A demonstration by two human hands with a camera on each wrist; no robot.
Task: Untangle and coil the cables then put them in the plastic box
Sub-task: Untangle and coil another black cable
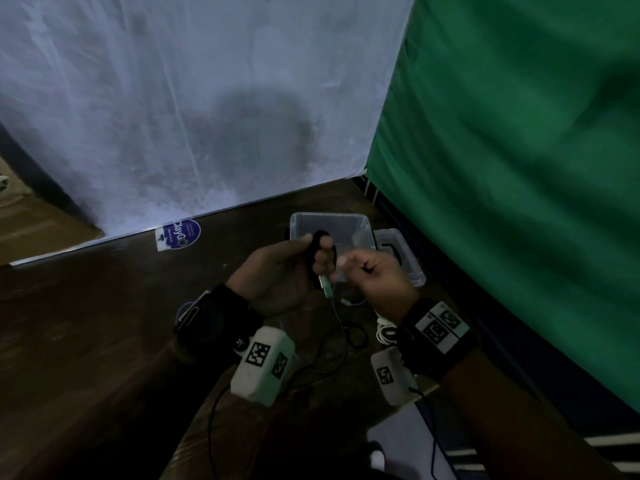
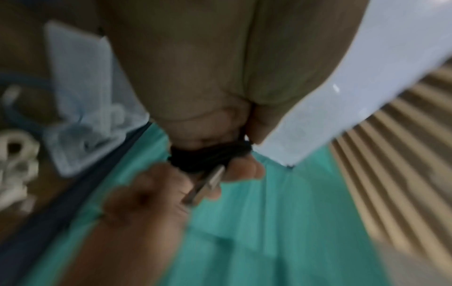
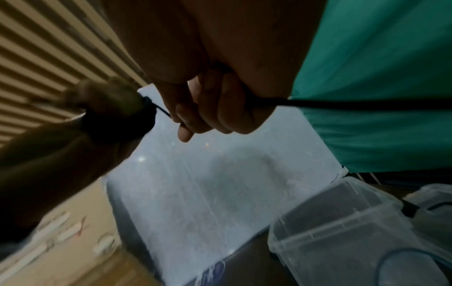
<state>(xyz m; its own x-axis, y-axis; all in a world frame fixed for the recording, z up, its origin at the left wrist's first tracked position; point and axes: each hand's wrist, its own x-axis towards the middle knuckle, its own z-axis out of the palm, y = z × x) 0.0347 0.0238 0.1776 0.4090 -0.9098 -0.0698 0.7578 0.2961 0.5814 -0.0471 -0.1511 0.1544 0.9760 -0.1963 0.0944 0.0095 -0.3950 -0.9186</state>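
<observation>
My left hand (image 1: 298, 268) grips a small coil of black cable (image 1: 320, 252), held up in front of the clear plastic box (image 1: 330, 220) on the dark wooden table. In the left wrist view the black coil (image 2: 210, 156) sits between the fingertips, with a metal plug (image 2: 208, 183) beside it. My right hand (image 1: 370, 271) is curled round the free run of the same black cable (image 3: 367, 102) and pulls it taut from the coil (image 3: 117, 122). A teal-tipped plug (image 1: 325, 285) hangs below the left fingers. Loose thin cables (image 1: 343, 337) and a white coiled cable (image 1: 386, 332) lie on the table under my wrists.
A second clear box or lid (image 1: 401, 254) with a black cable in it sits right of the main box. A white sheet (image 1: 190, 116) hangs behind the table and a green cloth (image 1: 519, 168) on the right. A blue sticker (image 1: 180, 233) lies at the table's back edge.
</observation>
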